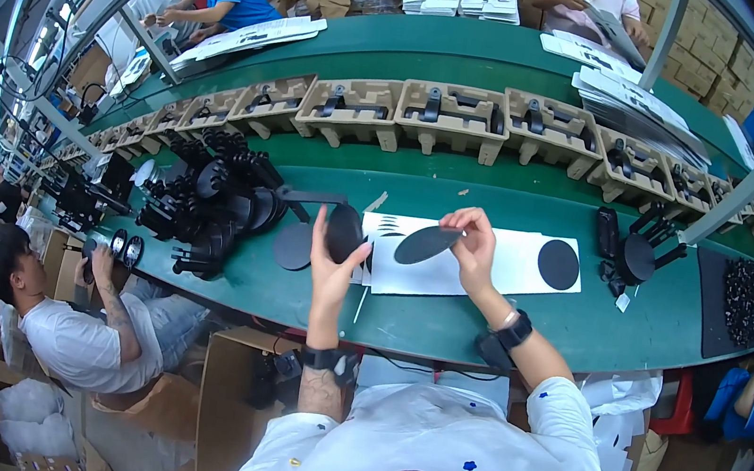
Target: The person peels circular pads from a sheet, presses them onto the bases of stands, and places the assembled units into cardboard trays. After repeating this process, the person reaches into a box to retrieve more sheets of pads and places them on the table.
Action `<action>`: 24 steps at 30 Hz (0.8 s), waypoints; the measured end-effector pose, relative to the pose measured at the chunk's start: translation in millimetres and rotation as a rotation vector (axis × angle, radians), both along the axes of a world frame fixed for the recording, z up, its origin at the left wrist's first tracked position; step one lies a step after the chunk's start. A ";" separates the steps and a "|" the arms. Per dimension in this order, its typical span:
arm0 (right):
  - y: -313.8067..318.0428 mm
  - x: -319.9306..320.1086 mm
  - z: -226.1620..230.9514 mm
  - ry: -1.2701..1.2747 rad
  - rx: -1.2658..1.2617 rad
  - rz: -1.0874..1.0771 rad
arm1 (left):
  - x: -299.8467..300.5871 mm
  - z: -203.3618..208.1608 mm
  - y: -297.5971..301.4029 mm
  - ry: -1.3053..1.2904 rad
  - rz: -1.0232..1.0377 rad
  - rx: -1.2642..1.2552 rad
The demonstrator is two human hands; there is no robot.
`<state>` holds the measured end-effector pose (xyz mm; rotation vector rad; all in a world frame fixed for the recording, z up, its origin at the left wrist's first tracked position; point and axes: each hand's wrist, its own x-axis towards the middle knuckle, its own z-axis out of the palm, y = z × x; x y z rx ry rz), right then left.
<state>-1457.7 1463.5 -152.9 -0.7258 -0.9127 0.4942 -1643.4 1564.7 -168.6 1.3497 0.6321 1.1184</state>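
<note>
My left hand [331,279] is closed around a black part with a round base [346,231], tilted up on its edge, and a flat arm [311,196] reaches out from it to the left. In my right hand [475,256], a thin black round pad [425,247] is pinched at its edge, tilted just right of the base and apart from it. Beneath both lies a white backing sheet [475,288], with another black round pad [558,264] at its right end. A dark disc [293,246] rests on the green table beside my left hand.
Piled black stand parts [230,192] lie to the left. More black parts [636,258] and a mat of small black pieces [747,303] are at right. Moulded brown trays [450,136] line the far side. A co-worker [87,340] sits at left; others work across the table.
</note>
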 end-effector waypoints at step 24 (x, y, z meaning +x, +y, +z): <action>-62.8 -71.2 72.7 0.252 -0.221 0.146 | -1.8 97.5 -78.6 -0.488 -0.666 -0.453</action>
